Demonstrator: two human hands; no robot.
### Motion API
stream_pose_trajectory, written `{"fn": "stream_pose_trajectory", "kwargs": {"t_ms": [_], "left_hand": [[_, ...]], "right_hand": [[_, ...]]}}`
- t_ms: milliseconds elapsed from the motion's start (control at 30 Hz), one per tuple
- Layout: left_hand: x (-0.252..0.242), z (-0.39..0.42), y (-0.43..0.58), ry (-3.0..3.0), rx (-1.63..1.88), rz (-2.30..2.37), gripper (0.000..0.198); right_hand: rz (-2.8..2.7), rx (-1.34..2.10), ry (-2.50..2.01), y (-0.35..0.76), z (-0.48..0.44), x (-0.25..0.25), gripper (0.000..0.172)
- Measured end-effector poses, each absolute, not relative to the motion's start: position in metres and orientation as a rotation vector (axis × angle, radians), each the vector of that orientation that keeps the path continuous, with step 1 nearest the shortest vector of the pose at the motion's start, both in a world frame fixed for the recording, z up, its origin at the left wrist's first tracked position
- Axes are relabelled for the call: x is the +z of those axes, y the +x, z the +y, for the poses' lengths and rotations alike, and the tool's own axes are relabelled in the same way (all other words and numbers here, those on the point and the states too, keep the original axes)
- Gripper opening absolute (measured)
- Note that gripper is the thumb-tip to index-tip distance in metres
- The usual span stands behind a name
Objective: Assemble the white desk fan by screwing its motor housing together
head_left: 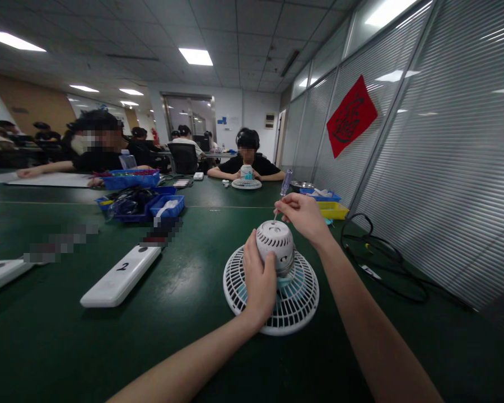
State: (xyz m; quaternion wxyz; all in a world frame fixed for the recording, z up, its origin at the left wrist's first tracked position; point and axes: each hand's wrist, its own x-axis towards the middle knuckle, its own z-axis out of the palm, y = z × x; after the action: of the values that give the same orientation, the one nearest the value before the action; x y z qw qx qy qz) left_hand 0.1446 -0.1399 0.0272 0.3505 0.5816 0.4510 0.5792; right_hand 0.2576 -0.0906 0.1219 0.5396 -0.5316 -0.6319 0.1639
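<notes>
A white fan motor housing (274,238) stands upright on a round white fan grille (300,310), which lies face down on the green table. Pale blue blades show through the grille's slots. My left hand (258,277) is wrapped around the housing's near left side, thumb toward the front. Above the housing, my right hand (300,212) pinches the thin shaft of a screwdriver (286,182). Its clear purplish handle points up, and its tip meets the top of the housing near a small hole. Whether the tip sits on a screw is too small to tell.
Blue bins (140,204) with cables and parts stand at the far left. A white device marked 2 (121,277) lies left of the fan. A yellow tray (334,210) and black cable (386,252) lie right. Across the table a person (247,159) handles a similar fan.
</notes>
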Motion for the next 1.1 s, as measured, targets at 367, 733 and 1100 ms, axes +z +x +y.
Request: {"fn": "stream_pose_trajectory", "kwargs": {"t_ms": [367,733,1100], "left_hand": [[0.0275,-0.14,0.1447,1.511,1.502,1.177,0.054],[0.0278,-0.1396,0.1446,1.507,1.49,1.171,0.056],[0.0276,-0.1399,0.1448,1.505,1.485,1.175,0.056]], "right_hand": [[-1.555,0.44,-1.24,0.2604,-0.0892,0.1211,0.016],[-1.602,0.167,-1.313,0.2624,-0.0887,0.1183,0.014],[-1.51,0.332,-1.29,0.2587,-0.0902,0.1208,0.011]]}}
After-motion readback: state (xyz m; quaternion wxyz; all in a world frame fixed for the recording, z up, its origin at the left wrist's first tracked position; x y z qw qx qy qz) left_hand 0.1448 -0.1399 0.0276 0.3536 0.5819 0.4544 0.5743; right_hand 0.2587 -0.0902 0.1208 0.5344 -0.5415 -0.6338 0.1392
